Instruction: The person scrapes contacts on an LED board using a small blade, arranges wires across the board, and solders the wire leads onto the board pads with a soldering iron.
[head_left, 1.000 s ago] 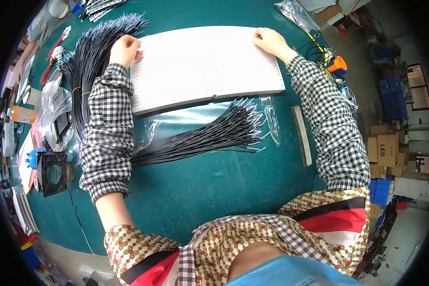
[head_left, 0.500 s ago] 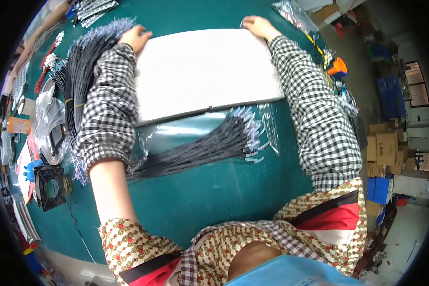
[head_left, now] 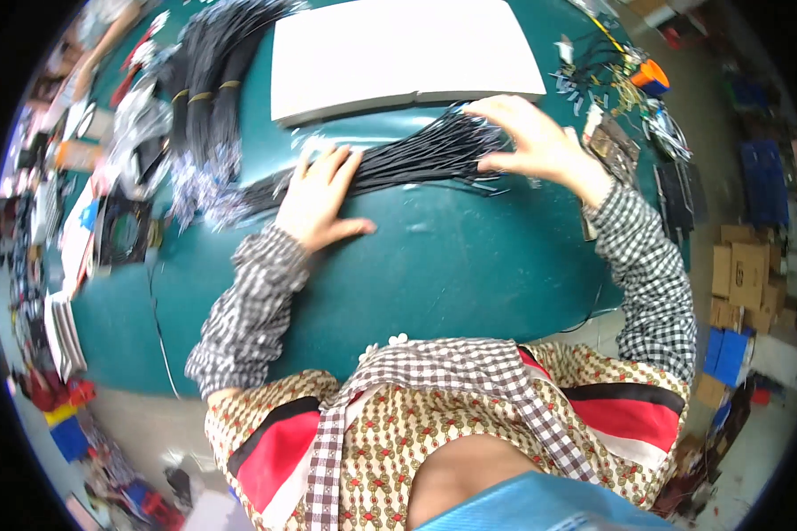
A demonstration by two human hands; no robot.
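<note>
My right hand [head_left: 536,142] is at the right end of the loose bundle [head_left: 407,164], thumb and fingers well apart around the wire tips, nothing clamped; can't tell if any fingertip touches. My left hand [head_left: 319,199] lies palm down toward the bundle's left part, fingers spread across the wires, thumb out to the side, not closed on anything; whether it presses, can't tell. The loose bundle lies crosswise on the green table [head_left: 452,274], between me and the white board [head_left: 407,53]. Progress: board is down flat, neither hand on it; loose bundle is laid out but not lifted or gripped, and I see no band on the part that shows. Further left, the banded bundles [head_left: 205,124] look finished as far as tying goes, yellow bands around them. Beyond those, a clear bag [head_left: 142,124] and a black fan [head_left: 122,232]; far right, an orange cup [head_left: 650,78]. Hidden: wires under my left fingers, some tips behind my right hand. The bundle's left end meets a blur of pale tips, can't tell whose. Banded bundles run up to the top of view, far ends hard to make out; board's far edge is about cut off. Shiny patch behind the loose bundle: film or glare, unclear.
</note>
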